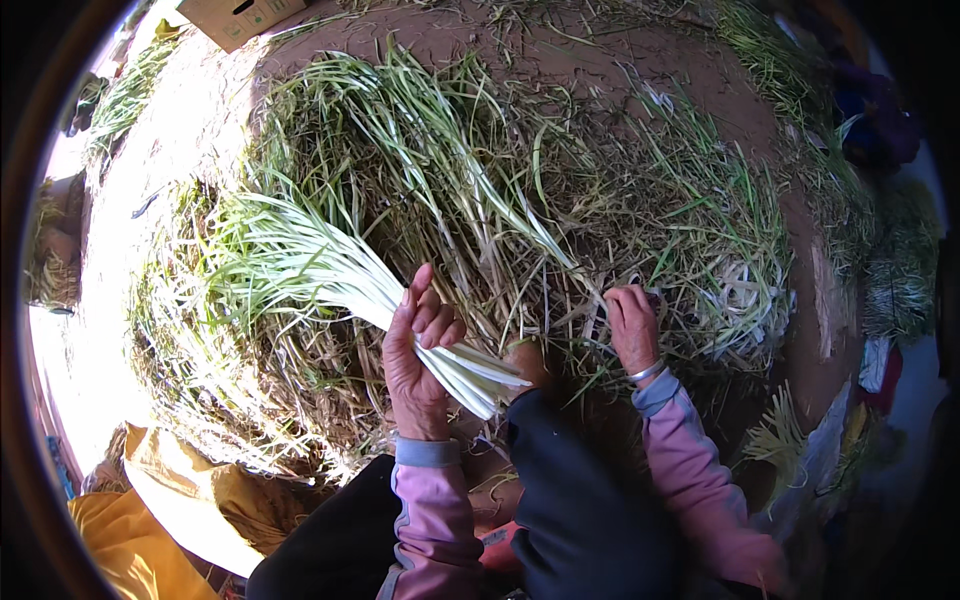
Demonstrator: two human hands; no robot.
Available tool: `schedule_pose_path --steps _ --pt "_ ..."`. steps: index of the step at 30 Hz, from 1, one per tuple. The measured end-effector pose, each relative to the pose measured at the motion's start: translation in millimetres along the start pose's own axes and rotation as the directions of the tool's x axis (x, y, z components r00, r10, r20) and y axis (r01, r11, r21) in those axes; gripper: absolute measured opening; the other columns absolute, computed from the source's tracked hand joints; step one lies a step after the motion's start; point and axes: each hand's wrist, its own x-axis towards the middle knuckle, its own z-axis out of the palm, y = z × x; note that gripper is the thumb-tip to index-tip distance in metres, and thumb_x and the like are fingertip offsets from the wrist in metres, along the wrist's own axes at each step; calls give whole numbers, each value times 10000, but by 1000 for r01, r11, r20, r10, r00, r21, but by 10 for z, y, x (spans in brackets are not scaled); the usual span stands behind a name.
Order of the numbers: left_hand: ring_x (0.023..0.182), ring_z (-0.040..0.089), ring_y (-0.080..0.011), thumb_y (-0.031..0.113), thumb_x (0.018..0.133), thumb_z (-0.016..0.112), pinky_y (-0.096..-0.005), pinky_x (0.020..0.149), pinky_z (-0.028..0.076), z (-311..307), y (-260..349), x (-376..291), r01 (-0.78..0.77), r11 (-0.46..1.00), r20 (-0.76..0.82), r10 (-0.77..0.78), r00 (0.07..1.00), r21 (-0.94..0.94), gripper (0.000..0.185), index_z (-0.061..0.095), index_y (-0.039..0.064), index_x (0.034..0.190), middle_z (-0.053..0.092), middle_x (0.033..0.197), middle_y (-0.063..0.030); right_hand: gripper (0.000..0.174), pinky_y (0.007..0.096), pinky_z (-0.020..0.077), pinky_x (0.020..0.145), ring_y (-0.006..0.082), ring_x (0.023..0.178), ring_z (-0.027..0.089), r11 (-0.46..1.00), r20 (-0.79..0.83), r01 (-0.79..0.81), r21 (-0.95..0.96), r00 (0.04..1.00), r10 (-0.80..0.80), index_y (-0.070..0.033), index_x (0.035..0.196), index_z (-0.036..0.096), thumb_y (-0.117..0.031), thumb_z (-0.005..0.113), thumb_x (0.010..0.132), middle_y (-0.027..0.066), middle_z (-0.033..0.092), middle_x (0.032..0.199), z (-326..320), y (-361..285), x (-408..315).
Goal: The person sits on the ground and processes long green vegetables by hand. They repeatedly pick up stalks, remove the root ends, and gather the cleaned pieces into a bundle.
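My left hand (420, 352) is closed around a bunch of chive-like stalks (352, 274), with the green leaves fanned to the upper left and the pale cut-looking ends pointing to the lower right. My right hand (632, 326), wearing a metal bangle, pinches the root end of some long green stalks (525, 217) whose leaves still lie across the heap. Under both hands spreads a wide heap of loose stalks and dry, straw-like leaves (615, 195). My fingers hide the very tip of the right-hand stalks.
A cardboard box (244, 22) stands at the far left. Yellow sacking (142, 540) lies at the lower left. Beyond my right arm are a pale-stemmed bunch (780, 435) and a plastic sheet (821, 442). Another person (877, 112) appears dimly at the right edge.
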Motion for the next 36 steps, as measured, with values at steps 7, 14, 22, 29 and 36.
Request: schedule_pose_path --steps 7,14,22,29,36 --pt "476 302 -62 97 867 432 -221 480 315 -47 19 -29 8 999 -86 -5 996 32 167 468 -15 986 327 605 25 202 323 438 602 246 693 526 971 79 -152 183 987 140 -32 888 461 -71 595 742 108 510 792 326 -112 108" --pt "463 336 -66 79 839 480 -228 465 341 -72 -52 -10 29 997 -138 -18 990 72 168 504 -8 981 354 582 23 290 404 429 655 321 764 514 939 215 8 -345 974 71 -45 844 451 -190 643 682 126 504 805 881 331 47" --pt "444 333 -63 80 825 502 -217 453 320 -123 20 -57 4 982 -164 28 986 191 57 482 50 870 338 571 30 116 278 414 576 164 654 517 955 -126 -177 238 969 212 -19 853 512 -134 506 843 58 520 741 -137 -219 338" --pt "452 320 -60 79 841 461 -217 463 324 -75 -110 -16 31 979 -137 -3 991 201 51 464 32 862 323 577 35 132 212 394 591 54 656 465 861 279 -328 388 932 229 -11 889 491 -119 521 820 0 526 719 -155 -215 159" --pt "430 337 -67 101 808 516 -226 444 329 -108 -150 -36 69 926 -90 -38 995 372 110 484 28 883 332 557 30 151 221 410 590 93 641 483 866 286 -140 480 958 -3 -13 847 495 -45 600 744 30 484 740 -88 -622 324"
